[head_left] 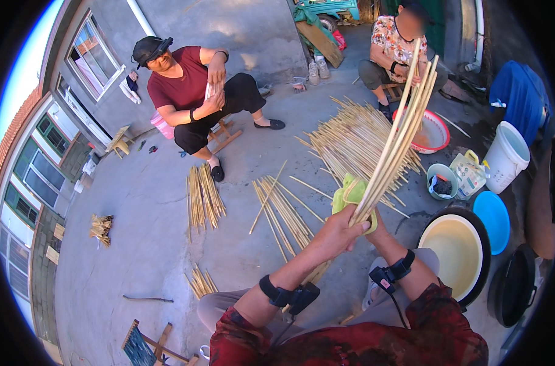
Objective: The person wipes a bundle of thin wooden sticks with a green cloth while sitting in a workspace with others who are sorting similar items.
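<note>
Fanned stalk tops, one plain grip: slipping and scattering are the main risks

The left hand (340,233) has its fingers wrapped round a bundle of stalks (399,143), which rises from them up and to the right, spreading toward the top. The right hand (380,229) is just beside, at the green cloth (352,190); its fingers are largely hidden, so I cannot tell how tightly they close, or on what. The cloth lies against the stalks, just above the left fingers.

The likeliest trouble is loss of order. The stalks are long above the fingers and no tie shows there, so a loosened grip could let single ones slide out or the fan spread wider. If the cloth bunches, it could drag one stalk past its neighbours, and a rough edge might scratch skin it does not cover.

The length is a hazard too. Beyond the fingers, the tips overlap a seated co-worker (392,39) in this view; the true gap cannot be judged, but a careless swing might reach that person. Stalks dropped ahead of the fingers could mix with the large pile (357,137) on the ground. To their right, a cream basin (451,250) could be knocked by an elbow, and the dangling cord (401,311), nearer the body, might snag.
</note>
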Demonstrator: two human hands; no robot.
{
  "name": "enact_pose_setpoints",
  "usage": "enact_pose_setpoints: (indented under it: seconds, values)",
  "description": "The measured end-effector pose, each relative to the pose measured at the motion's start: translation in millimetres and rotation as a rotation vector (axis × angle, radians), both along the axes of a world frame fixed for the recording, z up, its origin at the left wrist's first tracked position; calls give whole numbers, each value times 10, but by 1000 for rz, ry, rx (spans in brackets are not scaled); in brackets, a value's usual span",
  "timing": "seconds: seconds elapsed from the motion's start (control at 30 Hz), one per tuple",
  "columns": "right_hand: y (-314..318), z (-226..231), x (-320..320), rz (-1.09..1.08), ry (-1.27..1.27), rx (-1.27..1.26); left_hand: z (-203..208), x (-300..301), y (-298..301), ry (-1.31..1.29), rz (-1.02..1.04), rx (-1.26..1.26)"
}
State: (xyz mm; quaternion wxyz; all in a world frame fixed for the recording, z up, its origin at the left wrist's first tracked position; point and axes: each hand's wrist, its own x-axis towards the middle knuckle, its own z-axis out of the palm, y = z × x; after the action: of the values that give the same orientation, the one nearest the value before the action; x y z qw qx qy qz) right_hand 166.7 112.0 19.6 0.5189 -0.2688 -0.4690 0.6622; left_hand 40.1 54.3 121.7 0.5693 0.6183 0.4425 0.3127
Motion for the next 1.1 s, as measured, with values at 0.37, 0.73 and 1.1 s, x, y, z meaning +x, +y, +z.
enact_pose_setpoints:
  seconds: [0.37,0.73,1.1]
  values:
    - [-75,129,-119,517,356,-139,-388,-444,68,92,138,-208]
    - [-146,215,-311,-175,445,-390,-357,-222,138,134,-72,-129]
    - [105,206,-291,-67,636,-413,-416,-240,93,-248,-132,-549]
